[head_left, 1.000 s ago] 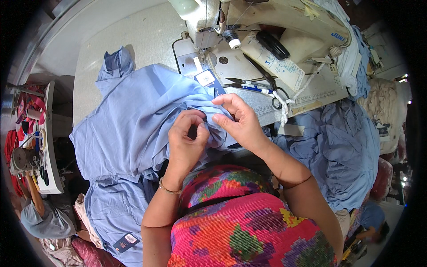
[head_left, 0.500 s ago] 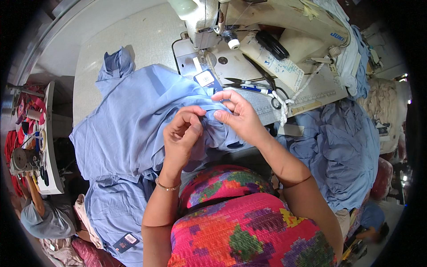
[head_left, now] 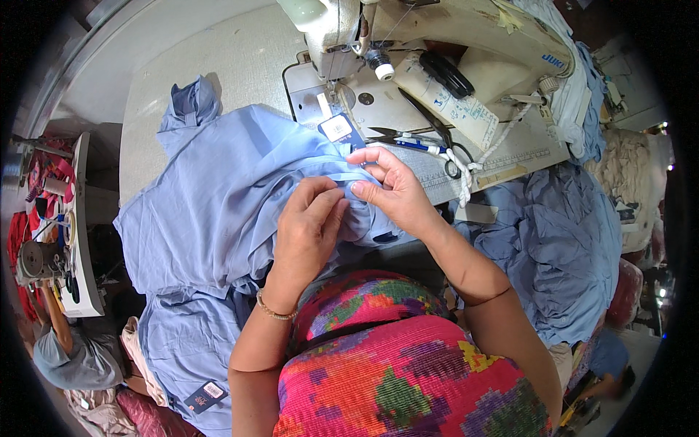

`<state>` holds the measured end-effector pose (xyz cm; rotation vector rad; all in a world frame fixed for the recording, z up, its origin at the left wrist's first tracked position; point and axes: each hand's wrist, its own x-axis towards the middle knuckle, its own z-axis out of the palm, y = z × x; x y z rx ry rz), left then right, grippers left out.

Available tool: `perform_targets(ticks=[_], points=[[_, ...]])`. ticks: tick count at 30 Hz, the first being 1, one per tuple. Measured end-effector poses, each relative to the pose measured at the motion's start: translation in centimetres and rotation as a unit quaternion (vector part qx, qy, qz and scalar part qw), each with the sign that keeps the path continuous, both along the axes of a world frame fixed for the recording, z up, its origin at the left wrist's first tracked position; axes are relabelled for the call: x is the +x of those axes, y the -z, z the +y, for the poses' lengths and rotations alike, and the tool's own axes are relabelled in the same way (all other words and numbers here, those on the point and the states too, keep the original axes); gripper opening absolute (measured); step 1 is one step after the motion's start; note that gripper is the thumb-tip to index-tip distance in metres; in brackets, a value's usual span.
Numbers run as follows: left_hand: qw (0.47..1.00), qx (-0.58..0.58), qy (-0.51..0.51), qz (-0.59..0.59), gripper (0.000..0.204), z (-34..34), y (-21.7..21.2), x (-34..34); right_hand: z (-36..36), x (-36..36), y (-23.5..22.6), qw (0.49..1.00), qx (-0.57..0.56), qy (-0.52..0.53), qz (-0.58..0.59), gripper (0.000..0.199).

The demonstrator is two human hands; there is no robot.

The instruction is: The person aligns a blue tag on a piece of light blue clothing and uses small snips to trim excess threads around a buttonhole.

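hands lower on blue cloth, grey sewing table beneath

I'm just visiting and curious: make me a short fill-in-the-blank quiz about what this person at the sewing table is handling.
1. Both hands, the left hand and the right hand, pinch a fold of light ____ fabric.
2. Behind the hands stands a cream-coloured sewing ____ on the table.
3. A pair of ____ with dark handles lies on the machine bed beside the right hand.
4. The left wrist wears a thin ____.

Missing words: blue; machine; scissors; bracelet
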<state>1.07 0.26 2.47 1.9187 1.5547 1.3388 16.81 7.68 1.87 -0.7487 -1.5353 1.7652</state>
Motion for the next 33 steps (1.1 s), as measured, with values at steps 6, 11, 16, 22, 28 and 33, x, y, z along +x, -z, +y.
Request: perform_targets(ticks=[6,11,16,22,28,33], points=[[1.000,-0.001,0.019,-0.023,0.006,0.2,0.3,-0.1,0.0,-0.2,0.0,1.000,0.026,0.008,-0.012,0.034],[0.993,-0.059,0.032,-0.100,0.004,0.0,-0.4,-0.4,0.1,-0.1,0.0,1.000,0.020,-0.005,-0.008,0.034],[0.935,-0.135,0.115,-0.307,0.008,0.3,0.7,-1.2,0.4,-0.1,-0.2,0.998,-0.019,-0.052,-0.029,0.035],[0.966,-0.156,0.127,-0.165,0.008,0.2,0.1,-0.9,1.6,0.2,-0.1,0.994,-0.084,-0.070,-0.010,0.032],[0.973,-0.091,0.076,-0.197,0.007,0.1,-0.4,-1.5,1.2,0.4,-0.6,0.999,-0.032,-0.034,-0.013,0.027],[0.945,-0.202,0.070,-0.247,0.003,-0.7,-0.3,-1.4,1.1,0.6,-0.8,0.999,-0.030,-0.046,-0.001,0.033]])
